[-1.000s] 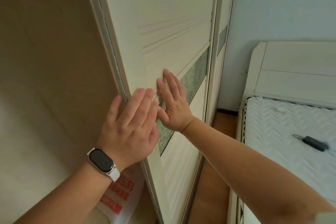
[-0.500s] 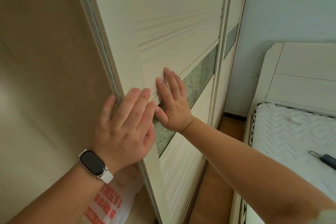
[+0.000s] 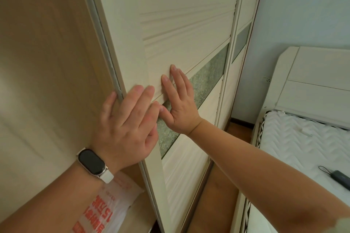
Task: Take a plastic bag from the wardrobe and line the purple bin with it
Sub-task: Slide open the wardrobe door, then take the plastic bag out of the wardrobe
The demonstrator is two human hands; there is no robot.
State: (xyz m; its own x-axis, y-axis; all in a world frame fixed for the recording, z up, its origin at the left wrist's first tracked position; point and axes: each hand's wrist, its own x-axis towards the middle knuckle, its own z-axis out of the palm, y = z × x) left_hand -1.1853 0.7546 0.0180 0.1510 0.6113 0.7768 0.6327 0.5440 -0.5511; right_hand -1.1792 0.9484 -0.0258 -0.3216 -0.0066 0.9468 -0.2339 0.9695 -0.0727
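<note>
A cream sliding wardrobe door (image 3: 180, 30) with a frosted green glass band fills the middle. My left hand (image 3: 126, 125), a dark watch on its wrist, lies flat over the door's left edge, fingers spread, holding nothing. My right hand (image 3: 180, 102) presses flat on the door face beside it, fingers together and extended. Inside the wardrobe, low down behind my left forearm, lies a white plastic bag (image 3: 108, 206) with red print. The purple bin is not in view.
The wardrobe's wooden interior wall (image 3: 41, 62) takes up the left. A second door panel (image 3: 236, 73) stands further right. A white bed (image 3: 303, 153) with a headboard is at the right, a small dark device (image 3: 339, 176) on its mattress. Wooden floor (image 3: 214, 200) runs between wardrobe and bed.
The door edge has slid right, widening the wardrobe opening. Both hands stay flat on the door. More of the printed bag shows below my left arm.
</note>
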